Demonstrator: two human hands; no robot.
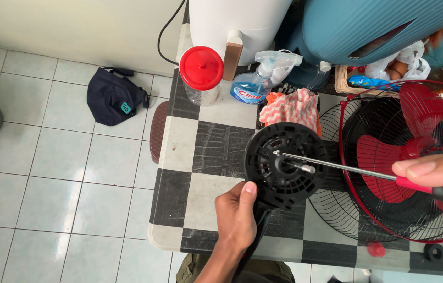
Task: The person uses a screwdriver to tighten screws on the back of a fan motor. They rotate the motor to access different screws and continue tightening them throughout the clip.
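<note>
The left hand grips the black fan motor from below. The right hand is closed around a red-handled screwdriver, its tip touching the motor.

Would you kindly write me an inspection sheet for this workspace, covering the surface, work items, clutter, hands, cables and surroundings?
Surface: black-and-white chequered table, scuffed.
Work items: black fan motor housing with its shaft pointing up at the camera; screwdriver with its tip at the housing's front face; red-rimmed fan guard with red blades lying flat.
Clutter: red-lidded jar, blue spray bottle, striped cloth, small red cap, black ring.
Hands: left hand grips the housing's lower edge; right hand holds the screwdriver handle.
Cables: black cable on the wall.
Surroundings: tiled floor with dark bag.
</note>
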